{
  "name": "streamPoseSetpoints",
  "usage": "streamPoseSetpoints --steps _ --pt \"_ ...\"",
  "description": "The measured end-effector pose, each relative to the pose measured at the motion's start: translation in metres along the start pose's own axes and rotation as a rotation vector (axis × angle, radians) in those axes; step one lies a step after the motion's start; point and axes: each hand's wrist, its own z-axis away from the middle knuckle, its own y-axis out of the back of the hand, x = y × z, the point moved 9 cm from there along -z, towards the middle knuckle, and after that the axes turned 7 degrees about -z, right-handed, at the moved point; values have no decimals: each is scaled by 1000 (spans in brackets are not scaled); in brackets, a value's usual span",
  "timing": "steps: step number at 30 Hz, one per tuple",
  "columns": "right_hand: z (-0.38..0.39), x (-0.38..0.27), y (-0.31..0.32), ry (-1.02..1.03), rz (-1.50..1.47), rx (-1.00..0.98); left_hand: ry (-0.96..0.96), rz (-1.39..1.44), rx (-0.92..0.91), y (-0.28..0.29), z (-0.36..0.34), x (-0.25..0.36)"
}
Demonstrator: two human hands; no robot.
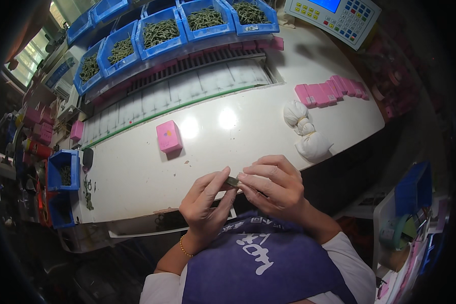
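Note:
Over the near edge of the white table, my left hand (206, 200) and my right hand (273, 185) meet at the fingertips. Between them they pinch a small dark green piece (231, 181), short and narrow; its exact kind is too small to tell. Thumb and forefinger of my left hand close on one end, while my right fingers press at the other. Beyond my hands, a pink box (168, 136) lies by itself on the tabletop. A knotted white cloth bundle (309, 134) rests to the right of my right hand.
Blue bins (160, 31) of dark green twig-like pieces line the back, above a slatted conveyor (172, 93). Several pink boxes (329, 92) form a row at the right. A keypad machine (334, 20) stands far right. Another blue bin (64, 170) sits off the left table edge.

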Motion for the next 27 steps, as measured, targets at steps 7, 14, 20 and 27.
streamPoseSetpoints --steps 7,14,20,27 --pt "-1 1 0 -3 -18 4 -6 18 3 -1 0 0" --pt "-1 3 1 -8 -37 9 33 43 -37 -3 0 0" --pt "-1 4 1 -11 -33 18 53 50 -55 -5 1 -3" --pt "-1 14 10 -36 39 95 255 294 -60 -12 8 -22"
